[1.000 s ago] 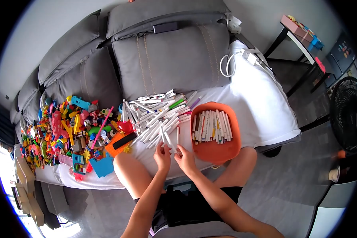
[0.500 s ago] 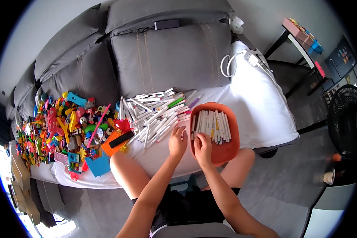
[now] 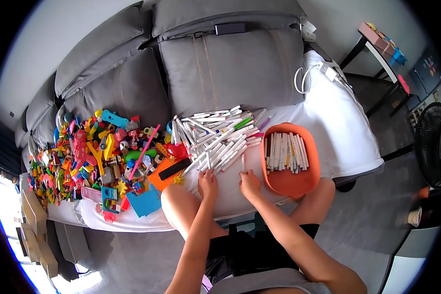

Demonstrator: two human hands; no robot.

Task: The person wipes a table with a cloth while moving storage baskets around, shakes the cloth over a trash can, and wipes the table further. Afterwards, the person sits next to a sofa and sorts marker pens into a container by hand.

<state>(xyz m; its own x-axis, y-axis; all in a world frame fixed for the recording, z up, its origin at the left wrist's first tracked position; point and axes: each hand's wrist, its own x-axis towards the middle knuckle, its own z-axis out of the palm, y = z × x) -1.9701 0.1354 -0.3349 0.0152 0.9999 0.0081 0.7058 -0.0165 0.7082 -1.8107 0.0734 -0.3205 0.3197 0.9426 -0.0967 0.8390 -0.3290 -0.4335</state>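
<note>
My right hand [image 3: 250, 184] is closed around the lower end of a white marker [image 3: 243, 162], which points up and away from me. My left hand [image 3: 208, 185] is closed at the near edge of a loose pile of white markers [image 3: 223, 142], its fingers on the end of one marker [image 3: 208, 160]. Just right of my right hand, an orange plastic bin [image 3: 291, 188] sits on the white sofa cover. A row of white markers [image 3: 285, 151] lies side by side in it, caps hidden or too small to make out.
Left of the markers spreads a big heap of small colourful toys [image 3: 100, 152]. An orange piece [image 3: 164, 172] with a black bar [image 3: 175, 168] and a blue sheet [image 3: 142, 201] lie near my left knee. Grey cushions [image 3: 235, 68] line the back; a white cable [image 3: 301, 81] lies at right.
My right hand has left the bin and now holds a marker beside it. My left hand has moved down and left to the pile's edge. The whole view has shifted.
</note>
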